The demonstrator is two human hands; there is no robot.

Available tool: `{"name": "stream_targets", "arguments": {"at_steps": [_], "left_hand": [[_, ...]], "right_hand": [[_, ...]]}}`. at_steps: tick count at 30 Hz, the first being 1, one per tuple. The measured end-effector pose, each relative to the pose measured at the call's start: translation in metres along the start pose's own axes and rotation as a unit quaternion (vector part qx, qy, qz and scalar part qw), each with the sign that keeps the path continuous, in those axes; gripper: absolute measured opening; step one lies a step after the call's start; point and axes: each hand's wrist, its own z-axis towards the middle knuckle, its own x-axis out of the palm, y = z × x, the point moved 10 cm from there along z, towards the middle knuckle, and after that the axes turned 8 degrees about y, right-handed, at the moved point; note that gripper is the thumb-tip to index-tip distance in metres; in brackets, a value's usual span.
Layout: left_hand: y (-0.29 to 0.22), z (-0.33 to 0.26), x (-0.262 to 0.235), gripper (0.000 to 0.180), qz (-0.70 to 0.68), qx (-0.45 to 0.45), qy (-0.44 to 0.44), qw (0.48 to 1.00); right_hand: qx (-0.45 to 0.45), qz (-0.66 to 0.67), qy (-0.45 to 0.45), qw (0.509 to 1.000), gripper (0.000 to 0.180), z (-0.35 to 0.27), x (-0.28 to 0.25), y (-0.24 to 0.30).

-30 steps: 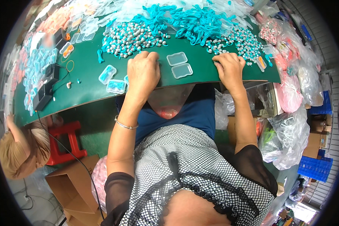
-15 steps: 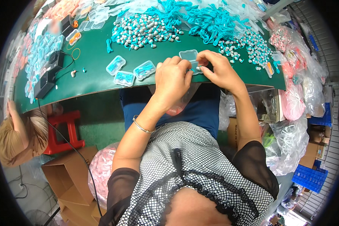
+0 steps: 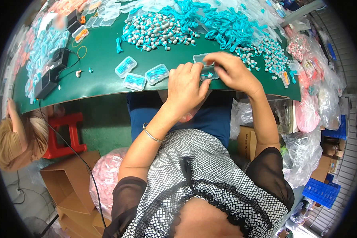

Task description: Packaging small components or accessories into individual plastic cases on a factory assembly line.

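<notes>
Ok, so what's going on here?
A person has their left grip and right grip at an open clear box. Something small, grey and teal, shows inside; whether either holds a piece isn't clear. Three boxes of teal cord sit to the left on the green table. Beyond lie heaped plugs and cords.

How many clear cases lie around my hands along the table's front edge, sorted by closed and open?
Closed cases with teal cords, left of the left hand: 3
Open case, at the hands: 1
Total: 4
</notes>
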Motion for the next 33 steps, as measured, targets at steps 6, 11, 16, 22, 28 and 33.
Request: {"name": "stream_targets", "arguments": {"at_steps": [6, 11, 16, 22, 28, 33], "left_hand": [[0.000, 0.003, 0.008, 0.051, 0.035, 0.002, 0.040, 0.999], [0.003, 0.002, 0.006, 0.050, 0.011, -0.001, 0.052, 0.999], [0.005, 0.001, 0.005, 0.051, -0.019, -0.001, 0.060, 0.998], [0.013, 0.001, 0.009, 0.047, -0.043, -0.020, 0.084, 0.995], [0.014, 0.007, 0.008, 0.047, -0.048, -0.028, 0.098, 0.994], [0.014, 0.006, 0.008, 0.046, -0.041, -0.028, 0.093, 0.994]], "right_hand": [[0.033, -0.346, -0.183, 0.920, 0.025, 0.031, -0.035, -0.038], [0.074, -0.420, -0.141, 0.894, 0.021, 0.046, -0.029, -0.056], [-0.010, -0.076, -0.242, 0.967, 0.017, 0.001, -0.047, -0.034], [0.011, -0.095, -0.109, 0.989, 0.014, -0.020, -0.002, 0.008], [-0.046, -0.126, -0.073, 0.988, 0.016, -0.016, 0.009, 0.012], [-0.021, -0.093, -0.148, 0.984, 0.017, -0.020, -0.009, -0.007]]}}
